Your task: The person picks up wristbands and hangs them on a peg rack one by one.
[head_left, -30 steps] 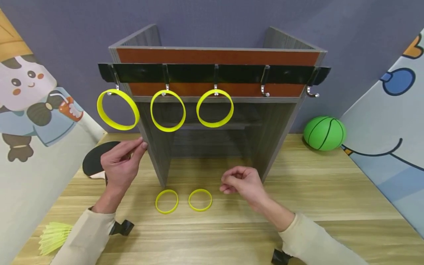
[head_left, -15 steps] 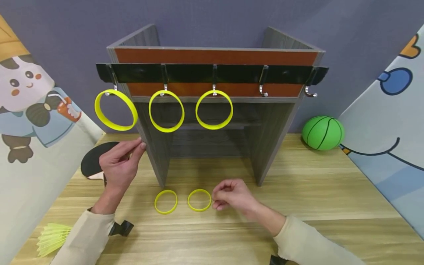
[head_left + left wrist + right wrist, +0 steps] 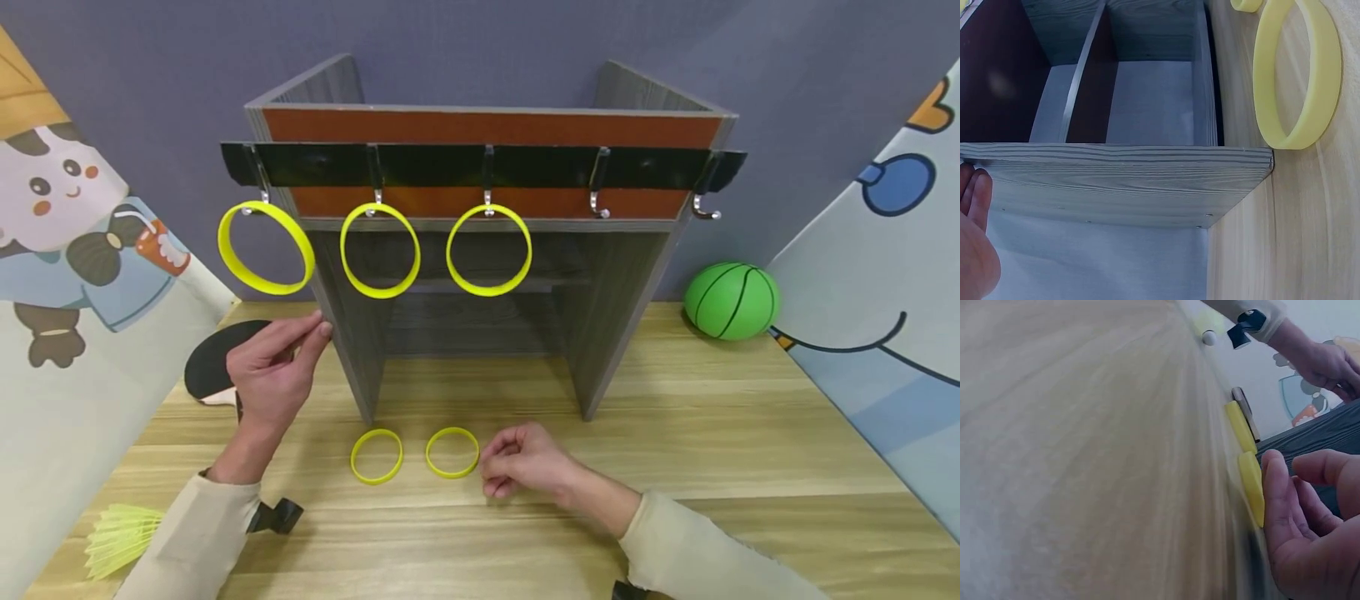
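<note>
Two yellow rings lie on the wooden table: a left ring (image 3: 352, 458) and a right ring (image 3: 428, 454). My right hand (image 3: 528, 461) is low over the table with bent fingers, its fingertips right at the right ring's edge. The right wrist view shows a gap between thumb and forefinger, with the yellow ring (image 3: 1251, 481) just beyond the fingertips. My left hand (image 3: 273, 362) rests its fingertips against the front edge of the grey shelf unit's left side panel (image 3: 348, 350). In the left wrist view, the fingers (image 3: 980, 197) touch that panel's outer face.
Across the unit's front runs a black rail (image 3: 431, 167) with several metal hooks. Three yellow rings hang on its left and middle hooks, including one ring (image 3: 526, 250); two right hooks are bare. Around stand a green ball (image 3: 732, 302), a black paddle (image 3: 213, 362) and a yellow shuttlecock (image 3: 120, 537).
My right hand has come left and down toward the right ring on the table. My left hand stays at the panel. The ring on the middle hook has swung slightly.
</note>
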Demonstrator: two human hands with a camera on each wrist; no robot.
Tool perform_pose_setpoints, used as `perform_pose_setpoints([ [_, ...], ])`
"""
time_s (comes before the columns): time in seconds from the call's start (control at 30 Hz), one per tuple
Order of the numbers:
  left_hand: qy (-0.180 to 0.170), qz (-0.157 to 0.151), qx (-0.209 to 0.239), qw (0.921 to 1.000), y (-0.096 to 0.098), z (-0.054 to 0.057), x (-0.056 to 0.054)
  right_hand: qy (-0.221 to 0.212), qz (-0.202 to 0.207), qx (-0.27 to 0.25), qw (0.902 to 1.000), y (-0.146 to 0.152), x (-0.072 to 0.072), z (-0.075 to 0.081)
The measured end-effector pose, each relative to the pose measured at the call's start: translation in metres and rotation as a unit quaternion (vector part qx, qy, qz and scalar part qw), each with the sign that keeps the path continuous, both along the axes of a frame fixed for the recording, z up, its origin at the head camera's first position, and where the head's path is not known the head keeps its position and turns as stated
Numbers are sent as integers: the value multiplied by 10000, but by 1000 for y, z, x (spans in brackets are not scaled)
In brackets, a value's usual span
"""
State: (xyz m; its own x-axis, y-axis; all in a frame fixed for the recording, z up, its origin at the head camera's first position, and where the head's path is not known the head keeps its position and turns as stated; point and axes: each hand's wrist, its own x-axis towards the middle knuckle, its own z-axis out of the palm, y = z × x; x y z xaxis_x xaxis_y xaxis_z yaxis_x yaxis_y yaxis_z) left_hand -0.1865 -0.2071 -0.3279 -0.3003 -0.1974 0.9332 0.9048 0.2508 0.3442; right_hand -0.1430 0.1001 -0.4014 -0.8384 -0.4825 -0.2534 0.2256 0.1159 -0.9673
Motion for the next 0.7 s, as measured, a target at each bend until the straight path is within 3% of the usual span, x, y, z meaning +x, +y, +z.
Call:
perform_pose_setpoints([
  [0.43,-64,14,-10,10000,0,-1,0,163,152,260,9994,-2,-3,-10],
  [0.7,-57,-23,-14,10000,3,3,3,207,-265,473,9983,-9,-9,-11],
])
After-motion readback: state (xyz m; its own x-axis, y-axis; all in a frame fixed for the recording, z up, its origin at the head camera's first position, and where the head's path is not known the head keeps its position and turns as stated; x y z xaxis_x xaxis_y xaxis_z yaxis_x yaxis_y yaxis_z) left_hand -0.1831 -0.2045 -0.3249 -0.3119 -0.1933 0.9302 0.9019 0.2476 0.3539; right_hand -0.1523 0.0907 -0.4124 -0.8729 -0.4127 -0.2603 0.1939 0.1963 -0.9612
